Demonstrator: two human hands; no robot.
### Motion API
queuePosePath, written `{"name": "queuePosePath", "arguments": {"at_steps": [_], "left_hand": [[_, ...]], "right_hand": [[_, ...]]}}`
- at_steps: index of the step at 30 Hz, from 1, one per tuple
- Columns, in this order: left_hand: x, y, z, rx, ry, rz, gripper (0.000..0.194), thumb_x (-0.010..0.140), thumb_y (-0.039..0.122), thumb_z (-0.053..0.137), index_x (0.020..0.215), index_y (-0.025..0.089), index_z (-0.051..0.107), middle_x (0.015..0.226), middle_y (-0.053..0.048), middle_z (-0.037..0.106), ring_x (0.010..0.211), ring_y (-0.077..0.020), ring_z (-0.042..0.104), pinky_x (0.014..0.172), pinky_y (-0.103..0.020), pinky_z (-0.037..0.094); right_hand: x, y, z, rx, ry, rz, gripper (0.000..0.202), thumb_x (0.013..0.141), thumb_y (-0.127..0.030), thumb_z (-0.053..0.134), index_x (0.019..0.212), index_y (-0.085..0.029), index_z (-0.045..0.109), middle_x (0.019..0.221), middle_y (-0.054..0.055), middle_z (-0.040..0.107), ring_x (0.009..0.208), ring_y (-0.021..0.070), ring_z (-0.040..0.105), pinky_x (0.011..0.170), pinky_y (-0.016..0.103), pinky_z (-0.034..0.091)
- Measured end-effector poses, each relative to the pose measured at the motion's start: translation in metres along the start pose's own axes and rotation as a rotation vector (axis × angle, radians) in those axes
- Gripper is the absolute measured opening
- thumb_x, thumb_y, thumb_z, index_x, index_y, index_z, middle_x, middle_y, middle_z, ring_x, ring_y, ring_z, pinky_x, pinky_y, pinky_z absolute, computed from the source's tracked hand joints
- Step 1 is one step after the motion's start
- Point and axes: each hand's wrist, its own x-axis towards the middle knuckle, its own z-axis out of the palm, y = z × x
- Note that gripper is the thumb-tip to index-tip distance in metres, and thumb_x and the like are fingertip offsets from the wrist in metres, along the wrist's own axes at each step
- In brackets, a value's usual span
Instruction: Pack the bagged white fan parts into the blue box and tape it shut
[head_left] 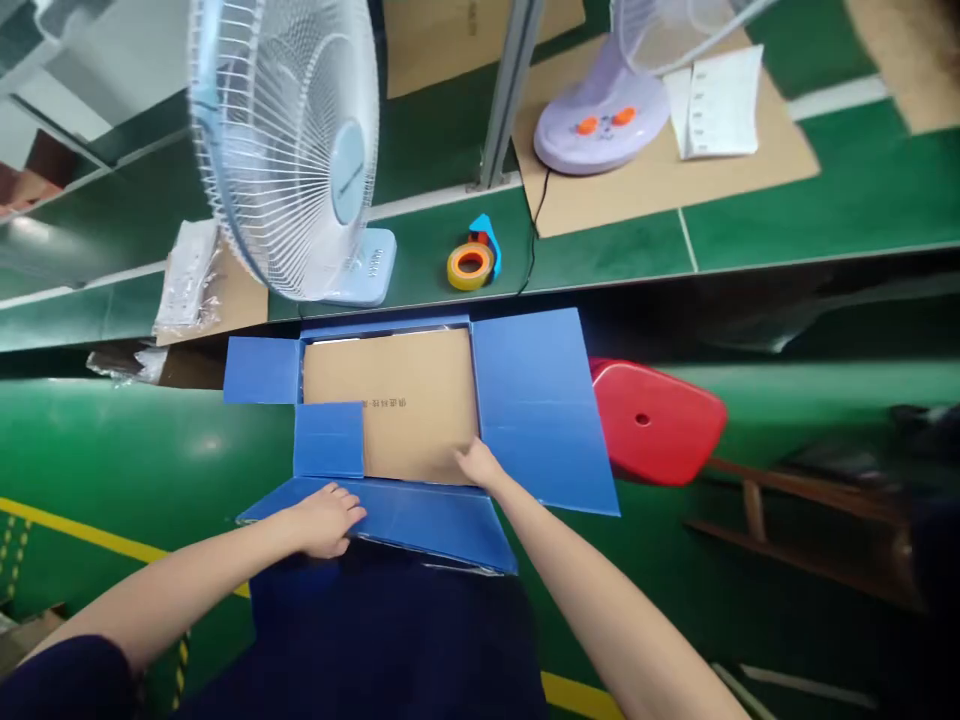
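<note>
A blue carton (386, 320) stands in front of me with its flaps folded outward. Inside lies a brown cardboard sheet (390, 440) with printed characters. My left hand (328, 518) rests on the carton's near flap (435, 520), its fingers stretched out and slightly apart. At the near right inner corner, my right hand (480, 464) touches the sheet with its fingers curled in. What they hold, if anything, is hidden. A short blue flap (330, 440) covers the sheet's near left corner, and a wide flap (536, 410) spreads to the right.
On the green bench (622, 245) beyond stand a light-blue fan (300, 150) and a lilac fan base (600, 120). Between them lies a yellow tape roll (470, 267). A red stool (660, 425) is right of the carton. Bagged papers (187, 270) lie at left.
</note>
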Motion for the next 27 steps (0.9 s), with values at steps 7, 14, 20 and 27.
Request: {"name": "queuePosePath", "arguments": {"at_steps": [7,14,20,27], "left_hand": [[0.013,0.006,-0.044,-0.02,-0.317,0.002,0.081,0.084,0.041,0.084,0.157,0.02,0.056,0.161,-0.019,0.056,0.146,-0.0406,0.055,0.126,-0.06,0.038],[0.125,0.018,-0.11,0.108,-0.128,0.056,0.06,0.098,0.043,0.074,0.148,0.014,0.061,0.143,-0.018,0.069,0.132,-0.034,0.065,0.116,-0.048,0.048],[0.279,0.037,-0.138,0.478,0.209,0.31,0.039,0.111,0.025,0.049,0.142,0.012,0.067,0.157,-0.016,0.06,0.152,-0.0305,0.049,0.13,-0.05,0.032],[0.317,0.032,-0.162,0.651,0.057,0.448,0.035,0.108,0.022,0.053,0.138,0.016,0.071,0.143,-0.015,0.068,0.146,-0.032,0.053,0.134,-0.065,0.021]], "right_hand": [[0.026,-0.012,0.03,0.063,0.08,0.136,0.074,0.102,-0.031,0.071,0.164,-0.012,0.036,0.162,0.024,0.04,0.146,0.0383,0.048,0.122,0.056,0.043],[0.024,-0.006,0.029,0.184,0.05,0.078,0.066,0.098,-0.041,0.068,0.156,-0.015,0.05,0.164,0.03,0.023,0.145,0.0459,0.049,0.122,0.056,0.04],[0.008,-0.002,0.008,0.322,0.092,-0.06,0.061,0.094,-0.036,0.059,0.147,-0.006,0.049,0.148,0.027,0.047,0.141,0.0401,0.05,0.122,0.05,0.042],[-0.017,0.011,-0.02,0.574,0.111,0.042,0.059,0.095,-0.061,0.053,0.133,-0.016,0.054,0.121,0.018,0.066,0.113,0.0352,0.069,0.098,0.048,0.059]]}}
